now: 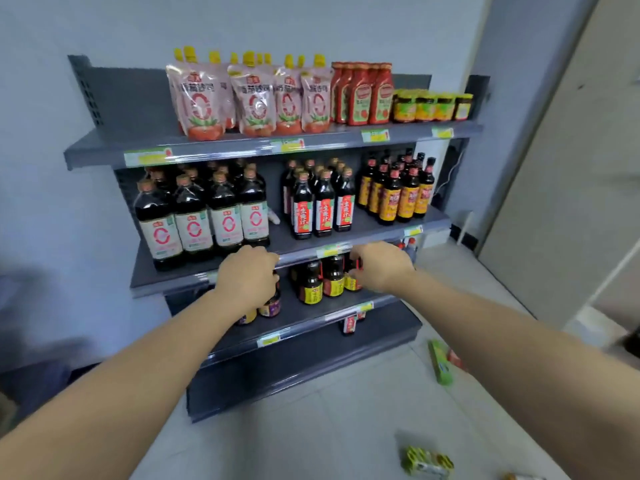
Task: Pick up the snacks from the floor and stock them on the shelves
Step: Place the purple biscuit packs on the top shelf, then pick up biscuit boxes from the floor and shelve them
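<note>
A grey shelving unit (pixel 104 150) is filling the view, four tiers standing against a pale wall. The top tier is carrying pink spouted pouches (pixel 204 98) with yellow caps, red squeeze bottles (pixel 363 93) and a row of yellow-lidded jars (pixel 433 107); the pouch print is Chinese and too blurred to read. The second tier is holding big dark bottles (pixel 194 216) with white and red-ring labels, slimmer red-labelled bottles (pixel 323 206), and orange-labelled bottles (pixel 398 195).

Both arms are reaching into the third tier. The left hand (pixel 247 275) is curling down over small jars (pixel 270 306), seemingly gripping one, though the fingers are hidden behind the knuckles. The right hand (pixel 379 266) is closing around a small dark bottle (pixel 353 280) at the end of a short row of squat bottles (pixel 320 280).

Yellow-green price tags (pixel 294 144) are lining the shelf edges, their writing unreadable. A red-labelled bottle (pixel 349 324) is peeking out from the bottom tier, mostly hidden.

Down on the tiled floor (pixel 311 427), the snacks are lying loose: a green box (pixel 440 363) by the right forearm with something red behind it, and a yellow-green multipack (pixel 427 462) near the bottom edge.
</note>
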